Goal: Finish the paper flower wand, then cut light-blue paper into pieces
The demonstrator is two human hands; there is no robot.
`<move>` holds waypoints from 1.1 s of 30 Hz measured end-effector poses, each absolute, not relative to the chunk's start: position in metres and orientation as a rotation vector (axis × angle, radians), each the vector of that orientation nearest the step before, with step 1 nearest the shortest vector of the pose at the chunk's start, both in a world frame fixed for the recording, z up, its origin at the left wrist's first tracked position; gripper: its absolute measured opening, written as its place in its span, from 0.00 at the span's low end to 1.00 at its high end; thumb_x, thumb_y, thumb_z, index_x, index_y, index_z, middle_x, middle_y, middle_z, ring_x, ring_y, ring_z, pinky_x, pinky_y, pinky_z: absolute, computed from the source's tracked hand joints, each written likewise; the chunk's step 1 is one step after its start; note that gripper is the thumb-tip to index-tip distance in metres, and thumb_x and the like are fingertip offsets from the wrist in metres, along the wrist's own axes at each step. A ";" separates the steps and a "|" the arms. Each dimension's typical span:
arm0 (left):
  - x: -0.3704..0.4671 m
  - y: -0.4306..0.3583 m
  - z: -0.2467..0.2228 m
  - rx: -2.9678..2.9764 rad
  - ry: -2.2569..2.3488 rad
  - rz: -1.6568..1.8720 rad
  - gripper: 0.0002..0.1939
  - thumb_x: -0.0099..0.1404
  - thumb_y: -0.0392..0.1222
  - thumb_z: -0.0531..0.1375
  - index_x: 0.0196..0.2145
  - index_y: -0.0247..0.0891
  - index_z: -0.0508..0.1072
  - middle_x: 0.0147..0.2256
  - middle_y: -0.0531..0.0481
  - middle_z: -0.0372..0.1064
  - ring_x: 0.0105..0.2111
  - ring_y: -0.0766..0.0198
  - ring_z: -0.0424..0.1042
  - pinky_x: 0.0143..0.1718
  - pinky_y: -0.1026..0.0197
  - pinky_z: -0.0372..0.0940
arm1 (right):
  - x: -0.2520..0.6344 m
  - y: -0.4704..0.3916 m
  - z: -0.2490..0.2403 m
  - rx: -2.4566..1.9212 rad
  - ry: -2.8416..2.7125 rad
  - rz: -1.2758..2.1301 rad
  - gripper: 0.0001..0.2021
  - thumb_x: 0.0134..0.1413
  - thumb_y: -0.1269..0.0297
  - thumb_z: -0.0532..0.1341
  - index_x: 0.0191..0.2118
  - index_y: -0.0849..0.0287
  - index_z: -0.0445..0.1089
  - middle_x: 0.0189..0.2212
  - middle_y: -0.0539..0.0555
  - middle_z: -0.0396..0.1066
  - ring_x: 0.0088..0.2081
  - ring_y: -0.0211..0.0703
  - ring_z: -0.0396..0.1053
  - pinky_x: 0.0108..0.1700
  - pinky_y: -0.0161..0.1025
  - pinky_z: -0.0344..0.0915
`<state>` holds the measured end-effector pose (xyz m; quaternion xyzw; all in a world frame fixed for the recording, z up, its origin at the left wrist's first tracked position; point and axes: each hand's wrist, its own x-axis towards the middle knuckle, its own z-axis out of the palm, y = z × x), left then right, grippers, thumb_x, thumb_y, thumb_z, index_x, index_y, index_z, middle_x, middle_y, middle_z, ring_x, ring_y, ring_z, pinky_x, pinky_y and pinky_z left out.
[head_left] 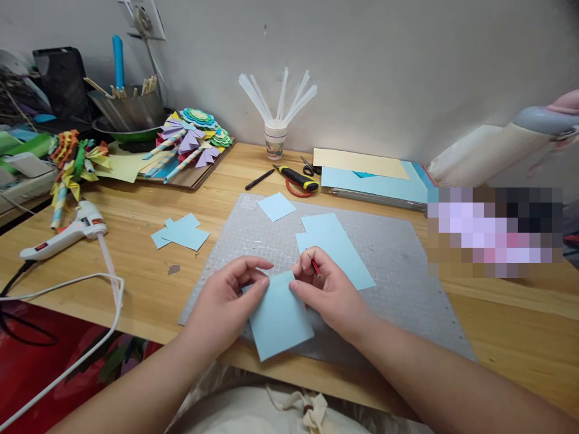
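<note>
Between my two hands a light blue paper square (281,319) is held up by its far edge, tilted over the front of the grey cutting mat (393,319). My left hand (233,295) pinches its left corner between thumb and fingers. The right corner is pinched by my right hand (332,289), which also has a red pencil (316,267) tucked among its fingers. Just beyond my right hand, larger light blue paper pieces (339,247) lie on the mat. A single blue square (276,207) rests near the mat's far edge.
Small blue paper pieces (183,232) lie left of the mat. A hot glue gun (67,232) with cords sits farther left. At the back are paper flowers (194,135), a paper cup of white sticks (275,141), a pen (259,179), a yellow-black cutter (298,178), scissors (310,166) and stacked paper (371,181).
</note>
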<state>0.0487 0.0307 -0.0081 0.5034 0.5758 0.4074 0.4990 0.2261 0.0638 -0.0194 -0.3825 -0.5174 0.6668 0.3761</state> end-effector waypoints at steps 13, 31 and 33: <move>0.050 0.008 -0.018 1.399 1.571 0.859 0.12 0.64 0.46 0.56 0.44 0.41 0.67 0.26 0.54 0.71 0.24 0.66 0.67 0.25 0.65 0.59 | 0.234 0.075 -0.023 -1.035 -1.646 1.527 0.11 0.51 0.68 0.59 0.30 0.54 0.52 0.28 0.46 0.63 0.28 0.36 0.57 0.32 0.35 0.56; 0.049 0.008 -0.036 2.605 1.722 0.600 0.11 0.66 0.37 0.54 0.44 0.41 0.72 0.40 0.49 0.71 0.39 0.58 0.68 0.39 0.54 0.60 | 0.219 0.080 -0.029 -1.233 -2.329 0.861 0.09 0.51 0.75 0.56 0.30 0.55 0.54 0.25 0.48 0.62 0.29 0.41 0.60 0.34 0.37 0.52; 0.049 0.008 -0.037 2.629 1.725 0.599 0.12 0.66 0.37 0.54 0.46 0.41 0.71 0.40 0.49 0.71 0.39 0.58 0.68 0.38 0.54 0.60 | 0.217 0.080 -0.029 -1.238 -2.316 0.867 0.09 0.50 0.76 0.55 0.30 0.55 0.54 0.25 0.47 0.62 0.29 0.40 0.60 0.34 0.37 0.52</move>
